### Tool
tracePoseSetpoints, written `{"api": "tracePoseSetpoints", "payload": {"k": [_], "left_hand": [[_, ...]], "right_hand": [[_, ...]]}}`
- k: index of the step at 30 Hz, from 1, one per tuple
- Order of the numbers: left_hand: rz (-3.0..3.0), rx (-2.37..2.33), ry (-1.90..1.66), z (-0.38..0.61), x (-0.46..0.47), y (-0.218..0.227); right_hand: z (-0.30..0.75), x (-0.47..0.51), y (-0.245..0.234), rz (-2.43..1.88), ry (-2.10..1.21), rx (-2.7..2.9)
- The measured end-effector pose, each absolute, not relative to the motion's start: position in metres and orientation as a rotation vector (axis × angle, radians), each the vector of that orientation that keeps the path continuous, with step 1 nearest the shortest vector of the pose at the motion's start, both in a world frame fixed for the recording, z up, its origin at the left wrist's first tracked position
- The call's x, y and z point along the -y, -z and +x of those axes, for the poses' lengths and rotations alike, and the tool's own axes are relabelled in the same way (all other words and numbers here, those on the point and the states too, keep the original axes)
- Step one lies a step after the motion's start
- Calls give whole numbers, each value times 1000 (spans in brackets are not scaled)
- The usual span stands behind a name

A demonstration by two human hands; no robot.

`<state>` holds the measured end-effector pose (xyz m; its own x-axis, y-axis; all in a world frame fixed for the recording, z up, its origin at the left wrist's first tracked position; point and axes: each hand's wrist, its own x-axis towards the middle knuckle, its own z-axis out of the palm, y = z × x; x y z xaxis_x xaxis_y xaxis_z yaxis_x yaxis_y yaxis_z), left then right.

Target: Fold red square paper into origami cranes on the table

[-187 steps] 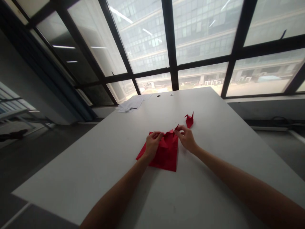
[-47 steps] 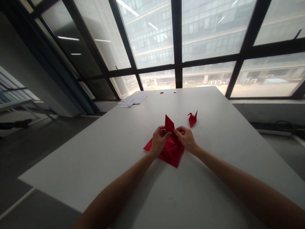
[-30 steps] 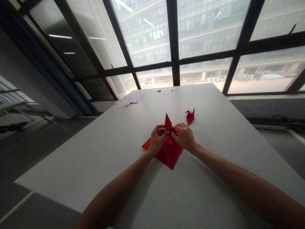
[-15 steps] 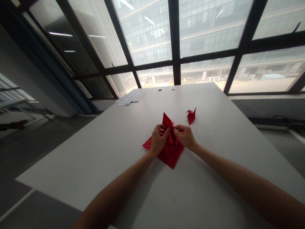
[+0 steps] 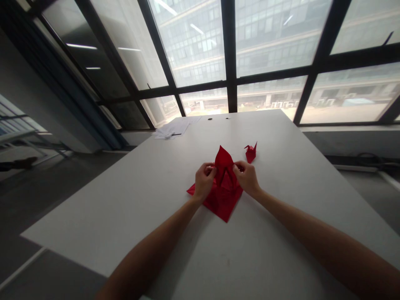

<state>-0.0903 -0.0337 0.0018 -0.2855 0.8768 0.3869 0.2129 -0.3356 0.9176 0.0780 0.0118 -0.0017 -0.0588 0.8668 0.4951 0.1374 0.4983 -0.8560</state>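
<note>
A sheet of red paper point(image 5: 222, 200), partly folded, lies on the white table point(image 5: 281, 250) in front of me. Its upper flap stands up in a point between my hands. My left hand point(image 5: 203, 182) pinches the left edge of that flap, fingers closed. My right hand point(image 5: 246, 178) pinches the right edge in the same way. A small finished red paper crane point(image 5: 251, 152) stands on the table just beyond my right hand, apart from it.
White papers point(image 5: 173, 127) with a dark pen lie at the table's far left corner. Two small dark round things point(image 5: 218, 118) sit near the far edge. Large windows with black frames rise behind the table. Floor drops away on the left.
The paper has turned from a flat square into a diamond with a raised flap. In the last half second my hands have drawn apart, spreading the flap wider.
</note>
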Motion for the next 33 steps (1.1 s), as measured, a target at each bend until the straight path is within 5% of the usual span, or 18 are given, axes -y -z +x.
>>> {"api": "tracePoseSetpoints", "payload": {"k": [9,24,33], "left_hand": [[1702,-1589,-1622,-86,43,-9],[1578,-1647,-1754,-95,40,-6],[988,-1303,-1680,-99,26,1]], "right_hand": [[82,-11,4,-1103,-480,1686],[86,-22,6,-948,-507,1626],[87,-22,5,-704,-667,1706]]}}
